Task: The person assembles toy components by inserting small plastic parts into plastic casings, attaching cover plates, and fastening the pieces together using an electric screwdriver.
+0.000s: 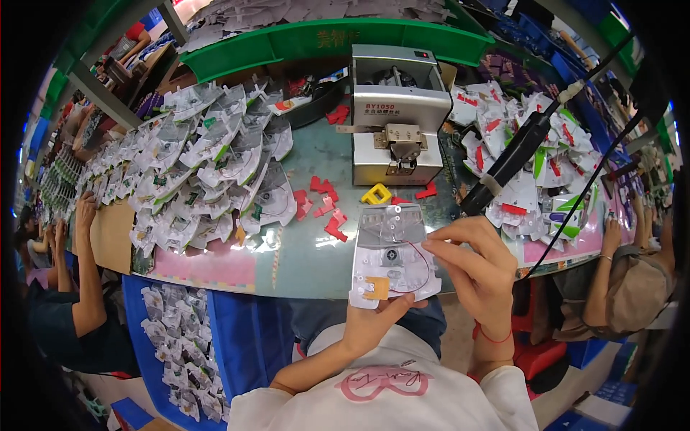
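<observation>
My left hand (pixel 377 325) grips the lower edge of a white plastic housing (pixel 374 262), thumb on top, tilted up in front of me over the table edge. The housing has a grey translucent upper part, a round dark piece in its middle and a small yellow-orange piece (pixel 376 288) near the bottom. A thin dark red wire (pixel 425 267) curves along its right side. My right hand (pixel 476 262) is at the upper right of the housing, its thumb and index finger pinched together at the wire. How firmly the fingertips hold the wire is hard to see.
A silver screw-feeding machine (pixel 397 108) stands behind the housing, with a yellow block (pixel 376 194) and red plastic pieces (pixel 325 205) nearby. Piled housings (pixel 208 158) lie left, more (pixel 553 158) right. A black electric screwdriver (pixel 514 154) hangs at right. Co-workers sit on both sides.
</observation>
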The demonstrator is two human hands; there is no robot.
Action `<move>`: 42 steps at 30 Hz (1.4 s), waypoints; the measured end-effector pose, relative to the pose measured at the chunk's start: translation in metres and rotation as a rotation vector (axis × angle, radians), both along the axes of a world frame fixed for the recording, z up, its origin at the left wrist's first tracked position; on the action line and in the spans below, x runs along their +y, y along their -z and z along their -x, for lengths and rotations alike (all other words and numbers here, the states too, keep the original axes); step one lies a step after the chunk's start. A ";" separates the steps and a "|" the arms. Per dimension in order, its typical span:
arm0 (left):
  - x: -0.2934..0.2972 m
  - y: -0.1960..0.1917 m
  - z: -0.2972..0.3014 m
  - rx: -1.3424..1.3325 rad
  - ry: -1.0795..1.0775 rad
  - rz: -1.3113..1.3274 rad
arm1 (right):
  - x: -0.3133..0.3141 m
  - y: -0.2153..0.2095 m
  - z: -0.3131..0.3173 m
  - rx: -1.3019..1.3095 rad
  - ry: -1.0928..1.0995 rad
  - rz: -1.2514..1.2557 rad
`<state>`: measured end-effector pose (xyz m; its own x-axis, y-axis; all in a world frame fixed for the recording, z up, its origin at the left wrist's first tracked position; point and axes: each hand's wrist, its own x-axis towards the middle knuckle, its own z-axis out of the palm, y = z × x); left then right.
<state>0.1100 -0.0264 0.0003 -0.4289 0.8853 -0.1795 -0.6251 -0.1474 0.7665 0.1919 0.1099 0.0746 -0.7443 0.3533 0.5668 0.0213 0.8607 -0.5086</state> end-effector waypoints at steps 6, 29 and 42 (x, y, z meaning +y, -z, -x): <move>-0.004 0.002 0.002 -0.023 0.059 0.029 | 0.008 0.012 0.015 -0.105 -0.055 -0.256; 0.015 0.004 0.012 -0.111 0.000 0.035 | -0.001 0.010 0.005 -0.064 0.027 -0.104; 0.008 0.024 0.004 0.147 -0.159 -0.003 | -0.027 0.039 0.009 -0.026 0.008 -0.375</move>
